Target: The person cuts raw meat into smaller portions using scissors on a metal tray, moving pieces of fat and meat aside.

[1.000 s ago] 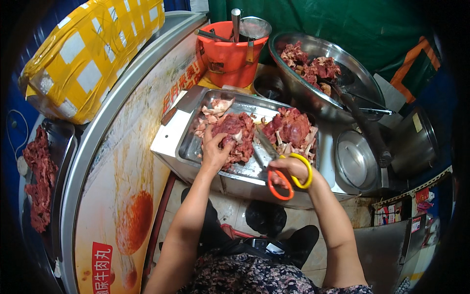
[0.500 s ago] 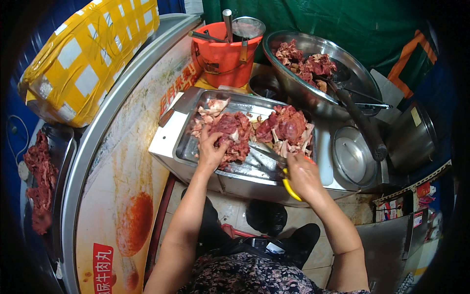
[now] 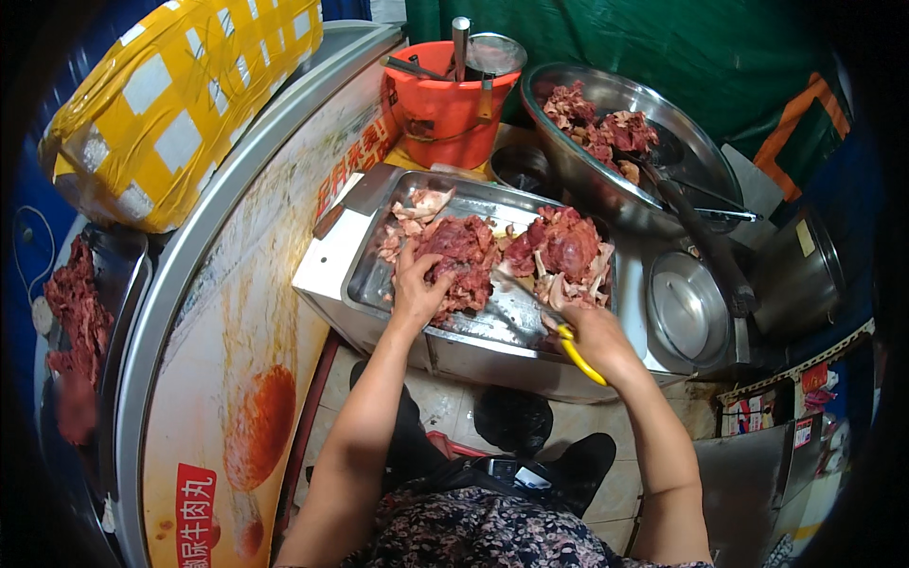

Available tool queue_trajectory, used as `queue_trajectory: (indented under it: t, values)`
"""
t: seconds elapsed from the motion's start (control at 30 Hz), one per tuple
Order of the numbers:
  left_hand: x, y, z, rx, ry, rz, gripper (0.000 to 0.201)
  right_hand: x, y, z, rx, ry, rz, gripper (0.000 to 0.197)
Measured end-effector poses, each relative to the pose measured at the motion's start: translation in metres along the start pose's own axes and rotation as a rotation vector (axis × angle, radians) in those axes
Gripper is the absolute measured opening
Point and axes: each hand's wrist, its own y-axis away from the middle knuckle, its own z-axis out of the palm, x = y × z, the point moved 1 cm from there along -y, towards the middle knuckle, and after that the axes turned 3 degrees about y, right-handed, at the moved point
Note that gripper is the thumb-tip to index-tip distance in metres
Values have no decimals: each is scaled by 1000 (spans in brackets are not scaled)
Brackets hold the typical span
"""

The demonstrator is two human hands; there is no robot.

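My left hand [image 3: 417, 292] presses its bent fingers into a chunk of raw red meat [image 3: 466, 244] on the left side of a shallow steel tray [image 3: 507, 310]. In my right hand [image 3: 600, 339] is a pair of scissors with a yellow handle [image 3: 583, 362]. Their blades point left, low over the tray, with the tips close to the meat's right edge. Whether the blades are parted I cannot tell. A second meat piece [image 3: 570, 242] with pale fat or sinew lies at the tray's right. Pale trimmings [image 3: 417, 210] lie in the far left corner.
Behind the tray stand an orange bucket [image 3: 443, 118] with metal tools and a large steel basin [image 3: 696, 123] with more meat. Right of it are a round steel pan [image 3: 684, 303] and a tall pot [image 3: 800, 270]. A cleaver-like blade [image 3: 365, 194] lies left. A yellow-taped box [image 3: 180, 114] stands far left.
The scissors and my right hand have turned and shifted slightly, with the yellow handle now further right and higher. My left hand stays on the meat; a white bit beside its fingers no longer shows.
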Motion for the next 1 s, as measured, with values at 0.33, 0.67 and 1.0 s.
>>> queue_trajectory:
  t: [0.33,0.67,1.0]
  values:
    - [0,3,3,-8,-2,46,37,20,52,-24,366,371,173,19]
    - [-2,-3,-4,-58,36,-31,40,-43,-36,22,399,514,-168,13]
    - [-4,-2,-6,-59,60,-52,40,-51,-36,5,393,683,-154,15]
